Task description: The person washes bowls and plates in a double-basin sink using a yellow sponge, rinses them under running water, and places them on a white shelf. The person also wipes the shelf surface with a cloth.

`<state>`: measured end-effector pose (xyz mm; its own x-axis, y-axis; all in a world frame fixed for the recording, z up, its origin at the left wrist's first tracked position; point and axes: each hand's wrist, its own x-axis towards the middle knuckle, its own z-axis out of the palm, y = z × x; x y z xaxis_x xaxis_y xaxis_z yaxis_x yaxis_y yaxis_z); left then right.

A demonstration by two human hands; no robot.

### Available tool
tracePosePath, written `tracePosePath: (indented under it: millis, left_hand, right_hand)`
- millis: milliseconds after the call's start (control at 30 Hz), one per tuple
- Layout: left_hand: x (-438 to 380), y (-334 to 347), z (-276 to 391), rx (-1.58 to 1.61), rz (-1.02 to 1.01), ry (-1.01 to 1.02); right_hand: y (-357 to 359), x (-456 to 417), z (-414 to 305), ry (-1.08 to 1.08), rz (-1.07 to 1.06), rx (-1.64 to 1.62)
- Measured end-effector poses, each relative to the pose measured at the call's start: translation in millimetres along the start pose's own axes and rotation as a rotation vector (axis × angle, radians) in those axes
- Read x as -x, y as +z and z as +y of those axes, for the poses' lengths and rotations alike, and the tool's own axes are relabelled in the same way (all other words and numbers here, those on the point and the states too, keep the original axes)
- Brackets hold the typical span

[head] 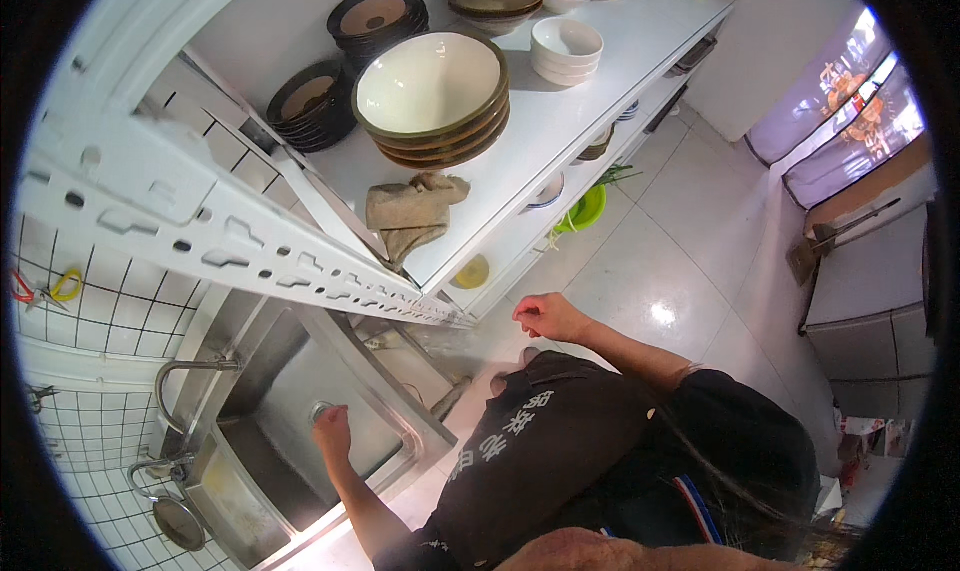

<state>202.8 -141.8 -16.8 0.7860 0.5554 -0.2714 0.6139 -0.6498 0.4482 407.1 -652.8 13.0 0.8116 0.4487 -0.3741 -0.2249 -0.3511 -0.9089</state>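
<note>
My left hand point(331, 430) is over the stainless-steel sink point(322, 372), near its drain, with the fingers bunched and nothing visible in them. My right hand point(553, 318) hangs above the tiled floor in front of the shelf unit, its fingers curled in with no object showing. On the white shelf top lies a crumpled brown cloth point(412, 214). Behind it stands a stack of large cream-lined bowls with brown rims point(435, 90). Dark bowls point(315, 102) are stacked to their left, and small white bowls point(566, 49) to their right. Neither hand touches any of these.
A perforated white metal post point(270, 248) rises between shelf and sink. Steel faucets point(169, 387) reach over the basins; a strainer point(178, 522) hangs nearby. Below the shelf top are a green basin point(585, 209) and a yellow container point(471, 271). Scissors point(66, 286) hang on the wall.
</note>
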Motion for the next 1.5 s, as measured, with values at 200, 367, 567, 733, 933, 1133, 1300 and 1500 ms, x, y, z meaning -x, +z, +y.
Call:
tracePosePath:
  millis: [200,367,567,733,933,1133,1300,1500]
  left_hand:
    - [26.6,-10.3,79.3,0.306,0.283,0.148]
    - [100.6,-39.7,217.6,0.484,0.041,0.347]
    - [132.2,-29.0,377.7,0.503,-0.125,0.68]
    - [75.5,4.8,449.6,0.773,0.126,0.572]
    - [23.4,-9.8,511.8,1.086,0.235,0.178]
    - [-19.3,-41.9,534.8,1.348,-0.06,0.021]
    - [-47.7,-55.1,537.6,1.429,-0.248,-0.016]
    - [-55.3,-52.9,532.0,1.443,-0.326,0.045]
  right_hand:
    - [-24.9,3.6,-67.4,-0.058,0.114,-0.141]
    - [-62.4,-13.8,-129.0,-0.273,0.269,-0.188]
    - [-126.1,-49.7,-206.7,-0.419,0.392,-0.257]
    - [-170.3,-75.6,-251.9,-0.414,0.376,-0.192]
    - [-191.9,-120.4,-273.6,-0.293,0.158,-0.16]
    - [-202.2,-134.8,-307.6,-0.192,-0.222,-0.025]
    - [-213.2,-159.0,-319.3,-0.071,-0.353,0.026]
    - [-217.5,-175.1,-314.9,0.004,-0.425,0.002]
